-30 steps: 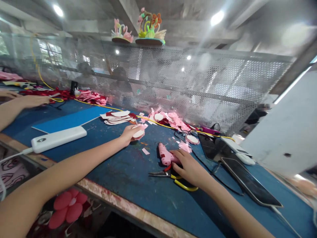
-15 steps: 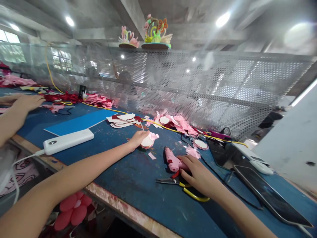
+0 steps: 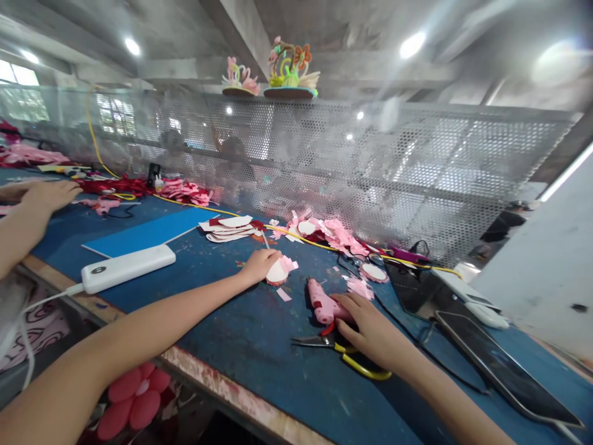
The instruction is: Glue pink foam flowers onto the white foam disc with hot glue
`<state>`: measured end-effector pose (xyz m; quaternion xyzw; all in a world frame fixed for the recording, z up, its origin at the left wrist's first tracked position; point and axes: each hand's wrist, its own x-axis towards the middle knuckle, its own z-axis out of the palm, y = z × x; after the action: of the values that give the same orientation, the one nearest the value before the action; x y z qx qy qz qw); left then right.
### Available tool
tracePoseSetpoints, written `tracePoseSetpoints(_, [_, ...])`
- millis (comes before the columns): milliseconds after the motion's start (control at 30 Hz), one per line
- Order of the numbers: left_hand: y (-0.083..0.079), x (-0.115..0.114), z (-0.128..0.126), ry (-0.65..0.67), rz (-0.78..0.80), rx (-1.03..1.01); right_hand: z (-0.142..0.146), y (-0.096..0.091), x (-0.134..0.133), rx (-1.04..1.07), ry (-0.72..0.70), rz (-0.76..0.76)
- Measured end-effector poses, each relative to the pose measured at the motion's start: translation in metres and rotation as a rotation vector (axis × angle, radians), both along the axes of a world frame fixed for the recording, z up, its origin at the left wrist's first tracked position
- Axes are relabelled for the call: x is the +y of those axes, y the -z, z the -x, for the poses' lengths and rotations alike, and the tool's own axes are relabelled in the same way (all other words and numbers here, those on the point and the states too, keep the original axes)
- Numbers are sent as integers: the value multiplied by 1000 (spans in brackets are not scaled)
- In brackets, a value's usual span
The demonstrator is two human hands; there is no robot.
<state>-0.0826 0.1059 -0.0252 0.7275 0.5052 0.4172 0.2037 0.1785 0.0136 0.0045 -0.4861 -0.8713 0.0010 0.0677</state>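
On the blue table, my left hand [image 3: 260, 267] has its fingers closed at the edge of a small white disc [image 3: 277, 272] with pink petal pieces round it. A pink strip [image 3: 284, 295] lies just in front of the disc. My right hand [image 3: 368, 327] is wrapped round the handle of a pink glue gun [image 3: 320, 301], which lies on its side with its nozzle pointing away from me. Partly under that hand is a yellow-handled cutting tool [image 3: 315, 340] with pointed metal jaws. Another white disc [image 3: 374, 272] and some pink petals [image 3: 360, 287] lie beyond the glue gun.
Stacked white pieces [image 3: 231, 227] and a pink petal heap [image 3: 331, 232] line the perforated metal screen [image 3: 370, 161]. Left are a white power bank [image 3: 128, 268], a blue board [image 3: 143, 230] and another person's hand [image 3: 50, 198]. A phone [image 3: 504, 368] lies right; a yellow cord [image 3: 222, 211] crosses behind.
My left hand and the disc have shifted very slightly; the hand still grips the disc's edge. My right hand stays on the glue gun. The whole view has tilted a little.
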Motion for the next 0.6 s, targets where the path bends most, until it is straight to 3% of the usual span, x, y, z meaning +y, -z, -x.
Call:
tracePoseSetpoints(167, [3, 7, 5, -51, 25, 44, 1, 0, -1, 2, 1, 10])
tracePoseSetpoints(233, [3, 8, 6, -52, 26, 67, 0, 2, -1, -7, 63, 2])
tracePoseSetpoints(400, [3, 7, 4, -42, 16, 128, -11, 1, 2, -51, 511, -141])
tracePoseSetpoints(600, [1, 3, 2, -37, 19, 189, -46, -20, 7, 28, 968, -210])
